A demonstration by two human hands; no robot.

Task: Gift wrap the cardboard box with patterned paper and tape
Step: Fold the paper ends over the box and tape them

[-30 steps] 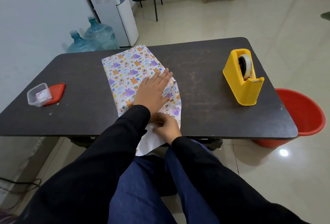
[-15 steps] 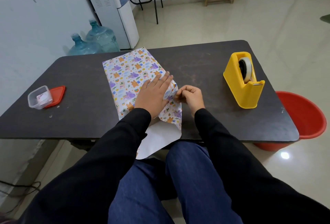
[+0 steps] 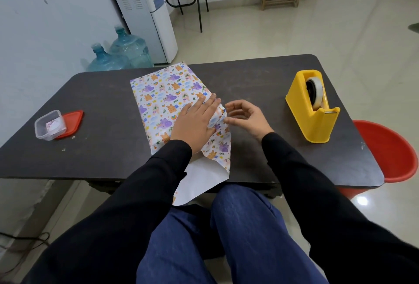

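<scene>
Find the box [image 3: 167, 100] on the middle of the table [image 3: 102, 147], hidden under the paper [image 3: 204, 177]. Looks like time to fold in the end near the table's front edge. Keep pressing down flat with the left hand [image 3: 195, 122] to stop any sliding. Pull the loose side snug first, then push a sharp fold along the box edge. Go slow, to dodge rips and wrinkles in such thin paper. Leave no puffy air pocket at the corner. Only then reach for the tape [image 3: 316, 92] at the table's right end.

Left hand: palm down on top of the box, fingers straight and close together, pointing toward the table's back, pressing the paper. Right hand [image 3: 247, 118]: up over the table's middle, just beside the box's right side, fingers softly curled, holding nothing. Thumb tip very close to the fold; hard to tell if touching. White end of the paper hanging off the table's front edge, not folded yet.
</scene>
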